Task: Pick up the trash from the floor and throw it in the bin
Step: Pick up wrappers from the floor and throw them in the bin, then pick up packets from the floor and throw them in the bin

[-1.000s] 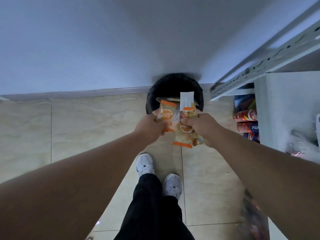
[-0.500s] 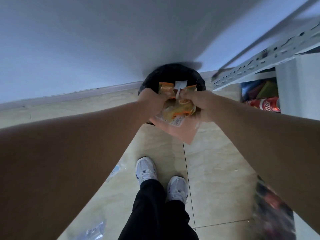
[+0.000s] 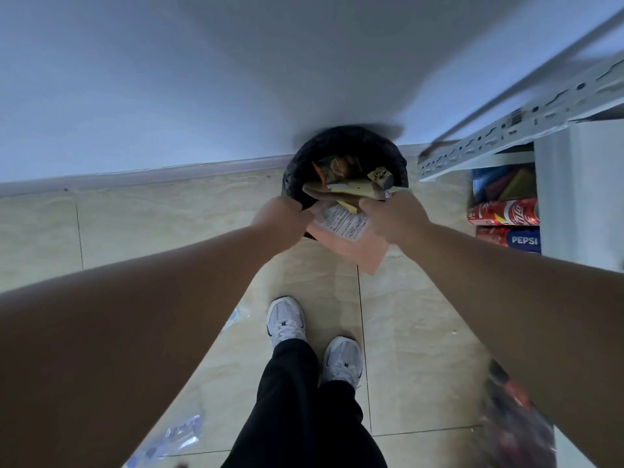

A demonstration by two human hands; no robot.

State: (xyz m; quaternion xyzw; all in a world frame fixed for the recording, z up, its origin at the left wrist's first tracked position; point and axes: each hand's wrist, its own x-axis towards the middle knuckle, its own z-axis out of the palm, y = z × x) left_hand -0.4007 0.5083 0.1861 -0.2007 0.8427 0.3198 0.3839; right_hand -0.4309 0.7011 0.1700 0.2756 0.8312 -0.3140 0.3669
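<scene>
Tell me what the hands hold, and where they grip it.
Both hands, left and right, grip snack wrappers by opposite side edges, over the bin.

Bin [image 3: 341, 143] front rim hidden behind hands; dark bag [image 3: 516, 430] lower right blurred, cut off.

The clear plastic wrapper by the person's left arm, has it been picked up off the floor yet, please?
No, the clear plastic wrapper lies on the floor tiles, while both the left hand and right hand hold packets at the black bin.
</scene>
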